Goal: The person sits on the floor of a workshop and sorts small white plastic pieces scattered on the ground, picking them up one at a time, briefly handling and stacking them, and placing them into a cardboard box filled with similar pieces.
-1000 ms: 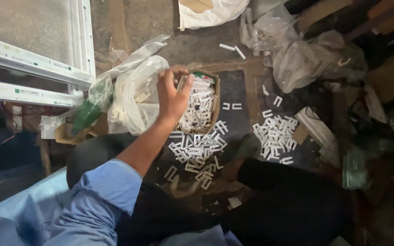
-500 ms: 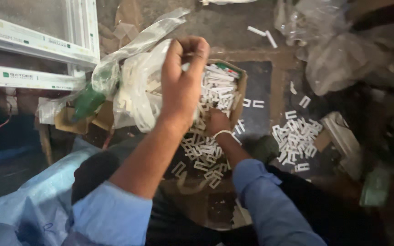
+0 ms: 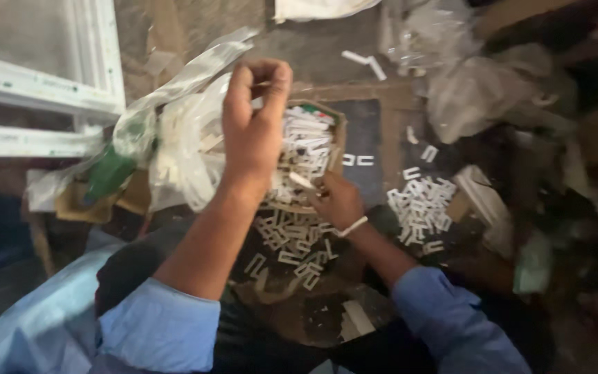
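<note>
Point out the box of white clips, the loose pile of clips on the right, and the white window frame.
box of white clips point(image 3: 307, 149), head view, on the clips inside
loose pile of clips point(image 3: 423, 206), head view, pile's middle
white window frame point(image 3: 95, 62), head view, upright bar

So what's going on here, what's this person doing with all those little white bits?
A person in blue sleeves sits over a cardboard tray full of small white plastic clips. The left hand is raised above the tray, fingers curled. The right hand grips one clip at the tray's edge. More clips lie in a pile to the right, beside plastic bags.
</note>
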`<state>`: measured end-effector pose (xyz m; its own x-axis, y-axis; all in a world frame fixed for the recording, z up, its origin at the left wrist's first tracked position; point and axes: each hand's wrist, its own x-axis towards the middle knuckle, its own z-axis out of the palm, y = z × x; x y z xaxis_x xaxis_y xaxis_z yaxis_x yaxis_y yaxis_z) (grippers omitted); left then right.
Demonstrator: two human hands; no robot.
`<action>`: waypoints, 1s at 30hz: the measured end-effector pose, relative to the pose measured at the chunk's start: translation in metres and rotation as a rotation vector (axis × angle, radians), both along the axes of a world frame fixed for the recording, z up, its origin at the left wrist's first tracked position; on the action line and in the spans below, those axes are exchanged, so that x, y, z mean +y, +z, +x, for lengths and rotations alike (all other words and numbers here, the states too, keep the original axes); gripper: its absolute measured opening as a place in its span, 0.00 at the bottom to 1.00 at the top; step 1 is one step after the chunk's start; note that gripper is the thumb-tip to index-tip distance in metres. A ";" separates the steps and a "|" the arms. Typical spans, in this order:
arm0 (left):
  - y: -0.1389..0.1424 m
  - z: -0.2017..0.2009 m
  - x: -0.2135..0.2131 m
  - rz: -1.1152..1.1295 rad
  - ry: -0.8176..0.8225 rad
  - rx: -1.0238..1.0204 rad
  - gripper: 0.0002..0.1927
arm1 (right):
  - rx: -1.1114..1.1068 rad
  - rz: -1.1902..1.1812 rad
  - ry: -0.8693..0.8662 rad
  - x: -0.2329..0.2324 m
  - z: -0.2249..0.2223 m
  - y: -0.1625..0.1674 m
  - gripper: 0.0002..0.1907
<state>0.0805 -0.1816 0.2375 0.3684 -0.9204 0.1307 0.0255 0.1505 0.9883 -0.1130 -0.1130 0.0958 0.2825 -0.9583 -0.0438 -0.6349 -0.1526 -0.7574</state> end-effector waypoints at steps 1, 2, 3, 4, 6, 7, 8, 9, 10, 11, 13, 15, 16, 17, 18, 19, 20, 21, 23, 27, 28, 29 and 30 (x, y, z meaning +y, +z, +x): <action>0.003 -0.002 0.000 -0.010 -0.012 -0.006 0.09 | -0.009 -0.099 0.017 0.008 -0.012 0.021 0.13; 0.007 -0.005 0.000 -0.020 -0.025 -0.015 0.10 | -0.018 -0.197 0.034 0.017 -0.023 0.043 0.13; 0.010 -0.008 0.001 0.024 -0.073 -0.009 0.10 | -0.027 -0.295 0.052 0.026 -0.032 0.064 0.13; 0.014 -0.011 0.003 0.070 -0.121 -0.006 0.10 | -0.024 -0.319 0.050 0.034 -0.042 0.085 0.12; 0.019 -0.019 0.012 0.118 -0.253 -0.076 0.11 | -0.019 -0.351 0.060 0.051 -0.060 0.119 0.10; 0.020 -0.023 0.018 0.118 -0.343 -0.149 0.11 | -0.024 -0.387 0.053 0.057 -0.066 0.131 0.11; 0.019 -0.026 0.023 0.115 -0.426 -0.225 0.12 | -0.034 -0.425 0.052 0.061 -0.071 0.140 0.11; 0.017 -0.029 0.030 0.131 -0.547 -0.285 0.12 | -0.047 -0.459 0.054 0.065 -0.074 0.146 0.12; 0.012 -0.031 0.039 0.152 -0.669 -0.345 0.13 | -0.049 -0.453 0.044 0.067 -0.077 0.147 0.12; 0.005 -0.033 0.047 0.174 -0.790 -0.407 0.14 | -0.054 -0.446 0.034 0.067 -0.079 0.146 0.12; -0.016 -0.038 0.059 0.117 -0.893 -0.540 0.14 | -0.056 -0.353 0.065 0.063 -0.083 0.134 0.13; -0.044 -0.043 0.073 0.151 -1.086 -0.679 0.13 | -0.053 -0.165 0.141 0.063 -0.087 0.117 0.16; -0.060 -0.046 0.080 0.208 -1.231 -0.749 0.13 | 0.033 -0.055 0.277 0.067 -0.087 0.107 0.14; -0.078 -0.051 0.088 0.265 -1.376 -0.815 0.13 | 0.119 0.053 0.416 0.071 -0.085 0.096 0.12; -0.094 -0.060 0.101 0.357 -1.530 -0.903 0.13 | 0.205 0.158 0.558 0.076 -0.084 0.086 0.11; -0.111 -0.071 0.116 0.449 -1.683 -0.990 0.18 | 0.294 0.225 0.648 0.083 -0.081 0.077 0.11; -0.127 -0.084 0.131 0.375 -1.757 -1.111 0.16 | 0.385 0.291 0.738 0.093 -0.077 0.070 0.12; -0.142 -0.092 0.141 0.296 -1.828 -1.231 0.15 | 0.476 0.356 0.829 0.101 -0.074 0.063 0.13; -0.171 -0.090 0.143 0.439 -1.775 -1.190 0.21 | 0.610 0.459 0.921 0.112 -0.071 0.055 0.14; -0.216 -0.072 0.088 0.640 -1.268 -1.267 0.15 | 0.614 0.451 0.916 0.109 -0.076 0.056 0.14; -0.225 -0.067 0.068 0.584 -1.093 -1.249 0.13 | 0.573 0.486 0.881 0.105 -0.078 0.057 0.16; -0.235 -0.069 0.040 0.514 -0.948 -1.237 0.20 | 0.534 0.518 0.844 0.100 -0.080 0.060 0.18; -0.244 -0.069 0.020 0.416 -0.802 -1.276 0.21 | 0.497 0.554 0.807 0.096 -0.082 0.061 0.20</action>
<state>0.0112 -0.1620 -0.0063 -0.3695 -0.8642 -0.3415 -0.8937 0.2298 0.3853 -0.1951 -0.0169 0.1571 0.6495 -0.3120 -0.6934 -0.7544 -0.3780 -0.5366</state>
